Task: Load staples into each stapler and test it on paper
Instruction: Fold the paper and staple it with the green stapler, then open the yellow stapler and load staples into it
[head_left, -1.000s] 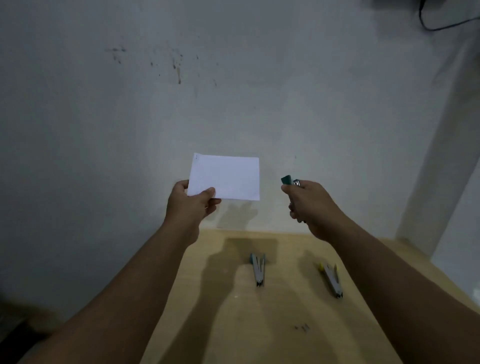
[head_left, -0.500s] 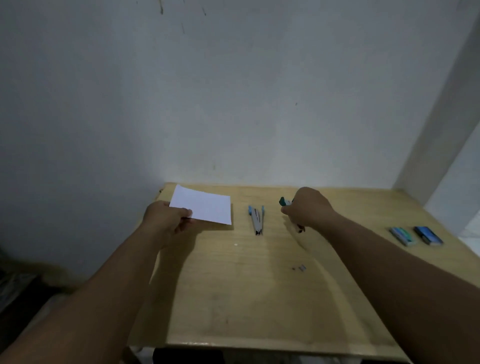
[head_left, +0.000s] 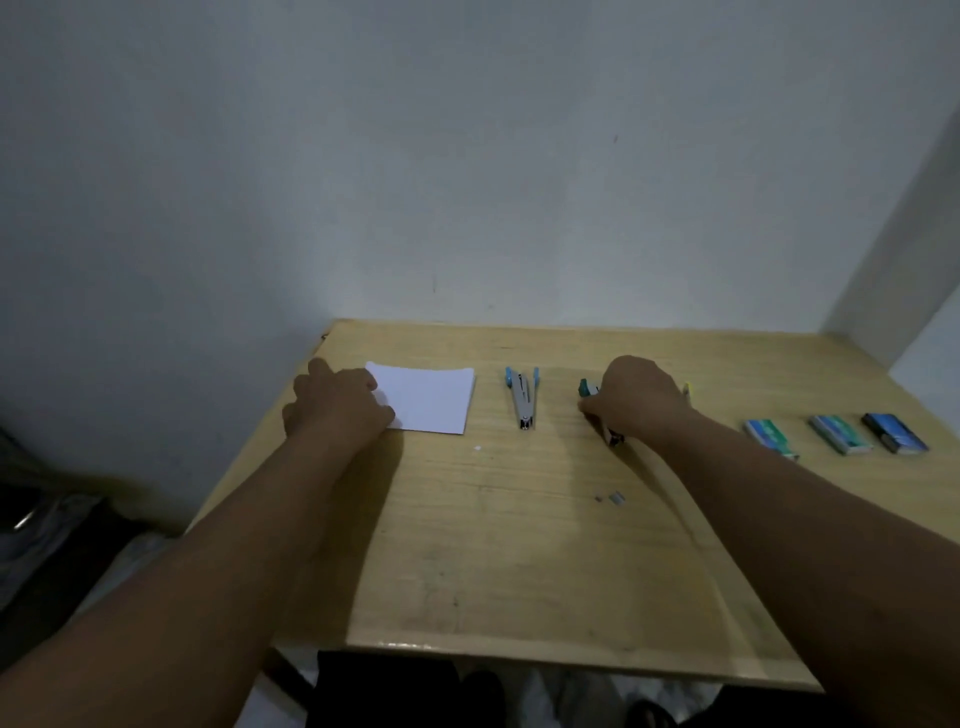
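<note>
A white paper (head_left: 431, 399) lies flat at the table's far left, and my left hand (head_left: 335, 408) rests on its left edge, fingers curled over it. A blue stapler (head_left: 523, 397) lies beside the paper, opened in a V. My right hand (head_left: 636, 402) is closed around a green stapler (head_left: 589, 388) held down at the table surface; its green end shows left of my fingers and its metal tip pokes out below. The yellow end of a third stapler (head_left: 687, 388) peeks out just behind my right hand.
Three small staple boxes (head_left: 769, 435) (head_left: 839, 434) (head_left: 894, 431) sit in a row at the right of the wooden table (head_left: 519, 545). A few loose staples (head_left: 615, 498) lie mid-table. A wall stands right behind the table; the floor drops away at the left.
Both hands came down from in front of the wall to the table. The paper now lies flat on the surface, and the green stapler has been lowered to it.
</note>
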